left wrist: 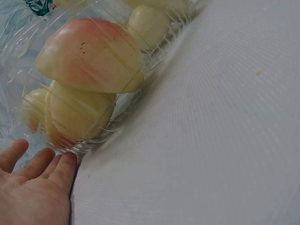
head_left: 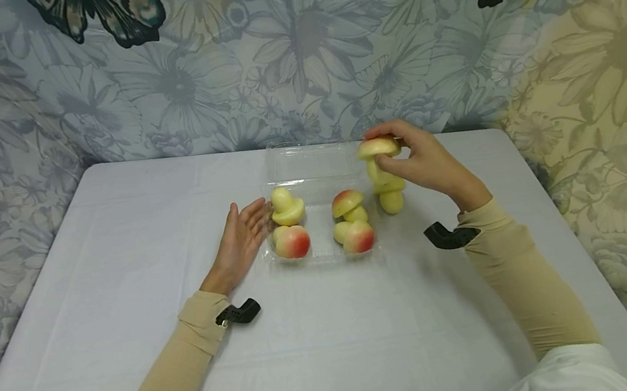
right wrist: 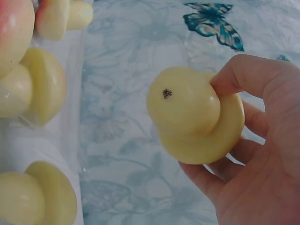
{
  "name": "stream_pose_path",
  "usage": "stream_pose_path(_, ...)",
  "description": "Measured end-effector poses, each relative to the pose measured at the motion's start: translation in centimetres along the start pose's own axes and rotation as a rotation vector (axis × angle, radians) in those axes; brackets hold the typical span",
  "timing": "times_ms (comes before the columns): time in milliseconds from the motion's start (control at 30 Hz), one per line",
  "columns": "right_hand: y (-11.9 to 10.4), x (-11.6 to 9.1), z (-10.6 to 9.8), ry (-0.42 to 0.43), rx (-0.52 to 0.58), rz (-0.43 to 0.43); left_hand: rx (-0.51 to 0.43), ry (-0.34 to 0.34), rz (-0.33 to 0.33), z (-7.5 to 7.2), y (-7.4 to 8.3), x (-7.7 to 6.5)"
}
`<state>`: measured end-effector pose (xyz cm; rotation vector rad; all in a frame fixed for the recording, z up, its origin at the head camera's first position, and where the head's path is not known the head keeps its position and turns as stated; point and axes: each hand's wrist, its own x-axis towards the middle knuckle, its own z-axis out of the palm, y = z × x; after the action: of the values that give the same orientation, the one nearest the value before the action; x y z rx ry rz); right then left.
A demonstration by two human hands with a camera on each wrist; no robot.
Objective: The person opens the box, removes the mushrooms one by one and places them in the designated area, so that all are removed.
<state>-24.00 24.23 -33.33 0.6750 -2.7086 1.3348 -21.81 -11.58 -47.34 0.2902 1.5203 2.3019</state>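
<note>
A floral cloth backdrop (head_left: 305, 55) stands behind a white-covered counter (head_left: 325, 356). On the counter lies a clear plastic container (head_left: 320, 221), its lid (head_left: 313, 163) folded back behind the tray. Four mushroom-shaped pieces sit in the tray, two along its left side and two along its right.

The right hand (head_left: 430, 161) pinches a fifth piece by its cap, thumb on one side and fingers on the other. The left hand (head_left: 238, 240) holds nothing; its fingers are extended, palm turned to the container, fingertips at the tray's left wall.

The held mushroom (head_left: 378, 146) is in the air above the tray's right edge. Its long axis runs nearly upright: pale cap on top, stem pointing down and a little left.

A loose mushroom (head_left: 392, 200) is beside the tray's right edge, lying with its stem toward the person and cap away.

Inside the tray, the back-left mushroom (head_left: 289, 211) points its stem away from the person. The front-left mushroom (head_left: 294, 242) turns a red-blushed cap to the right. The back-right mushroom (head_left: 346, 203) has its stem toward the person, and the front-right mushroom (head_left: 359, 236) points its stem left.

A small dark mark (right wrist: 167, 93) shows on the held mushroom's stem end.
</note>
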Motion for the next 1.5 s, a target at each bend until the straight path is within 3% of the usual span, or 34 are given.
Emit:
stream_pose_path(433, 0.2, -0.2, -1.3, 0.019, -0.049, 0.061, -0.013, 0.004, 0.000, 0.2, 0.2, -0.1)
stream_pose_path(1500, 1.2, -1.9, -3.7, 0.081, -0.032, 0.175, -0.012, 0.011, -0.004, 0.1, 0.1, -0.1)
